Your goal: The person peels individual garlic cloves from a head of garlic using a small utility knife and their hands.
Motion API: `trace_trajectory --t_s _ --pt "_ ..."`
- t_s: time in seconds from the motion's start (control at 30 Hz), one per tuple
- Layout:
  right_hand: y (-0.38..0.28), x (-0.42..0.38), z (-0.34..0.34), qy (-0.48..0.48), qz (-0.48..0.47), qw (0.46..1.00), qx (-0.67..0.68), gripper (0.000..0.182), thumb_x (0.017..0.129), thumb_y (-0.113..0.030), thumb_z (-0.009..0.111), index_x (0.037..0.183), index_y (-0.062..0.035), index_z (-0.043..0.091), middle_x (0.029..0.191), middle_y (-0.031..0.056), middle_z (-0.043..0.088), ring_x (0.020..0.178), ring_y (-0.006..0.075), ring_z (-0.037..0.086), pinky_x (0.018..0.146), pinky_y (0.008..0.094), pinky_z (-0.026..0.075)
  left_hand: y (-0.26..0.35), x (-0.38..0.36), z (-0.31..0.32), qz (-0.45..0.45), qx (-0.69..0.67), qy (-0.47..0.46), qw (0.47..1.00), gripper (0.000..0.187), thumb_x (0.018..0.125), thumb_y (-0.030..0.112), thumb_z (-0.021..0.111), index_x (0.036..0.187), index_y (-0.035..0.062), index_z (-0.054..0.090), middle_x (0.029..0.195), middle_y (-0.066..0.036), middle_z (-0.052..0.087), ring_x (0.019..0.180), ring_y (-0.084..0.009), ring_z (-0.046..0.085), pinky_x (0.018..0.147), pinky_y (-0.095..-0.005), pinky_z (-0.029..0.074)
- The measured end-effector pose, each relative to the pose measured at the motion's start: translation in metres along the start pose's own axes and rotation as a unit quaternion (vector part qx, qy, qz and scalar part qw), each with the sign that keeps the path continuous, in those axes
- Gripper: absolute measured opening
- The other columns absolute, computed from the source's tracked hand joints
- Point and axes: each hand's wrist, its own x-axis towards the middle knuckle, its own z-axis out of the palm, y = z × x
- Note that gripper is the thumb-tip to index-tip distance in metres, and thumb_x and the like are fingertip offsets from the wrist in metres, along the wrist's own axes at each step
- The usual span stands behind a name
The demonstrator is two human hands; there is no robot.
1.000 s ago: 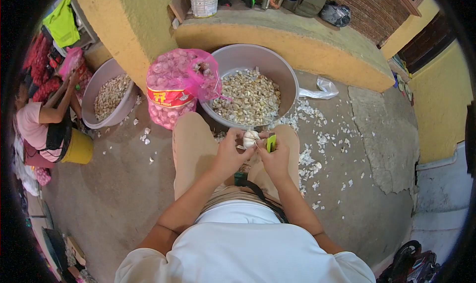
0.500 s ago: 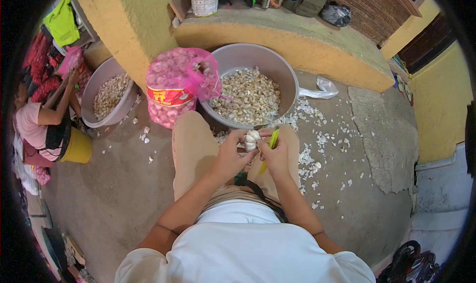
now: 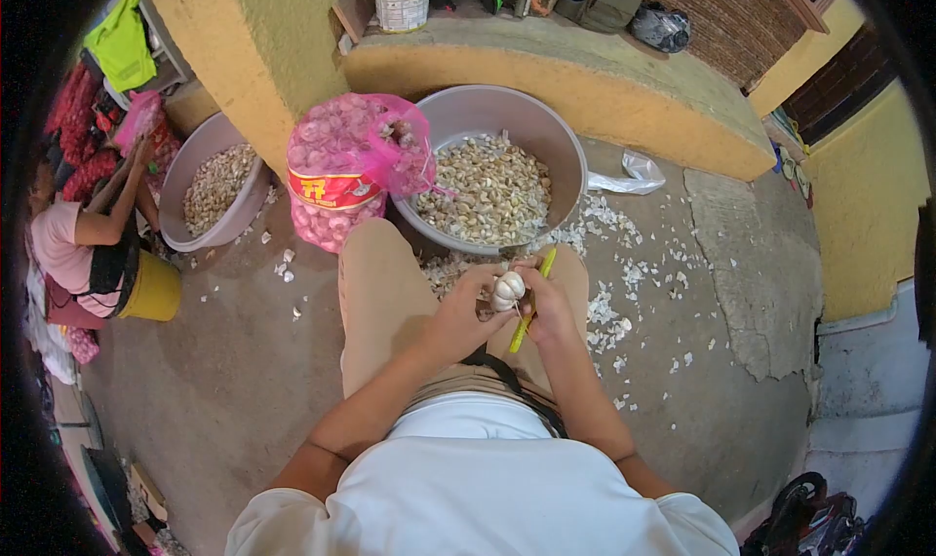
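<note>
Over my lap, my left hand (image 3: pixel 462 310) is closed around a whole white garlic bulb (image 3: pixel 508 289), with fingers and thumb on its left side. My right hand (image 3: pixel 553 312) grips a slim yellow-green tool (image 3: pixel 519 335) that slants up through it, and its fingertips meet the bulb from the right. A thin strand hangs below the bulb. Just beyond my knees stands a wide grey tub (image 3: pixel 570 152) with loose garlic cloves (image 3: pixel 487 191) inside. Left of it, a pink mesh sack (image 3: pixel 331 137) full of garlic bulbs leans close to the rim.
Garlic skins (image 3: pixel 604 307) litter the floor to the right. At far left a person (image 3: pixel 78 225) sits beside another grey tub (image 3: pixel 234 215) of cloves and a yellow bucket (image 3: pixel 156 288). A raised ledge (image 3: pixel 546 74) runs behind the tub, with a white bucket (image 3: pixel 401 0) on it.
The garlic bulb has turned in my fingers and shifted slightly right and down. My right hand has rolled, and the yellow-green tool sits a little lower and more slanted.
</note>
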Motion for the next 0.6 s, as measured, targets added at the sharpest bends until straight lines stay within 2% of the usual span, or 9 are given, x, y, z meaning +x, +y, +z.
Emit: trace_trajectory --t_s 0.07,0.2,0.27,0.37,0.4,0.5,0.6 --pt "-0.003 -0.002 0.002 -0.029 0.045 0.998 0.021 0.014 0.079 -0.017 0.051 0.088 -0.0062 0.049 0.07 0.005 0.052 0.047 0.0092 0.046 0.035 0.02 0.035 -0.009 0.0 0.003 -0.098 -0.101 0.017 0.99 0.045 0.067 -0.002 0.064 0.101 0.0052 0.035 0.105 -0.01 0.044 0.091 -0.0198 0.05 0.072 -0.029 0.047" --pt "-0.01 -0.015 0.008 -0.029 0.121 0.99 0.068 0.021 0.082 -0.022 0.049 0.096 -0.0066 0.048 0.066 0.0036 0.05 0.05 0.0106 0.047 0.043 0.0224 0.039 -0.018 0.01 -0.001 -0.04 -0.205 0.069 0.976 0.049 0.071 0.0 0.062 0.109 0.0052 0.033 0.106 -0.01 0.045 0.092 -0.0177 0.05 0.073 -0.028 0.047" --pt "-0.007 -0.015 0.004 -0.056 0.094 0.993 0.052 0.022 0.083 -0.022 0.047 0.099 -0.0077 0.047 0.068 0.0036 0.05 0.052 0.0116 0.048 0.046 0.0242 0.041 -0.007 0.014 -0.007 -0.039 -0.227 0.074 0.97 0.051 0.073 0.003 0.061 0.115 0.0046 0.032 0.107 -0.01 0.045 0.092 -0.0166 0.051 0.074 -0.0274 0.048" --pt "-0.021 -0.022 0.005 -0.116 0.037 0.993 -0.005 0.024 0.085 -0.021 0.044 0.103 -0.0067 0.047 0.071 0.0036 0.05 0.054 0.0114 0.047 0.049 0.026 0.04 -0.006 0.013 -0.015 -0.134 -0.321 0.034 0.937 0.053 0.076 0.007 0.059 0.122 0.0046 0.031 0.108 -0.008 0.047 0.091 -0.0148 0.052 0.071 -0.0264 0.049" --pt "-0.027 -0.026 0.006 -0.139 0.015 0.99 -0.03 0.025 0.086 -0.021 0.043 0.105 -0.006 0.048 0.073 0.0036 0.05 0.055 0.0111 0.047 0.05 0.0264 0.04 -0.005 0.013 -0.017 -0.137 -0.318 0.034 0.937 0.052 0.077 0.008 0.058 0.122 0.0046 0.033 0.108 -0.008 0.048 0.091 -0.0145 0.052 0.07 -0.0262 0.049" --pt "-0.033 -0.028 0.0 -0.161 -0.046 0.959 -0.23 0.034 0.087 -0.02 0.041 0.118 -0.0048 0.043 0.076 0.003 0.05 0.061 0.011 0.046 0.057 0.0262 0.041 -0.001 0.012 -0.021 -0.147 -0.319 0.035 0.936 0.051 0.077 0.006 0.058 0.122 0.0042 0.035 0.109 -0.008 0.048 0.092 -0.0148 0.052 0.07 -0.0265 0.05" --pt "-0.043 -0.039 0.011 -0.169 -0.177 0.889 -0.388 0.036 0.088 -0.016 0.04 0.123 -0.0067 0.039 0.112 0.0117 0.05 0.098 0.0189 0.051 0.083 0.0269 0.039 0.0 0.012 -0.023 -0.144 -0.33 0.032 0.932 0.051 0.077 0.002 0.057 0.123 0.003 0.034 0.111 -0.009 0.047 0.094 -0.0166 0.051 0.072 -0.0282 0.05"
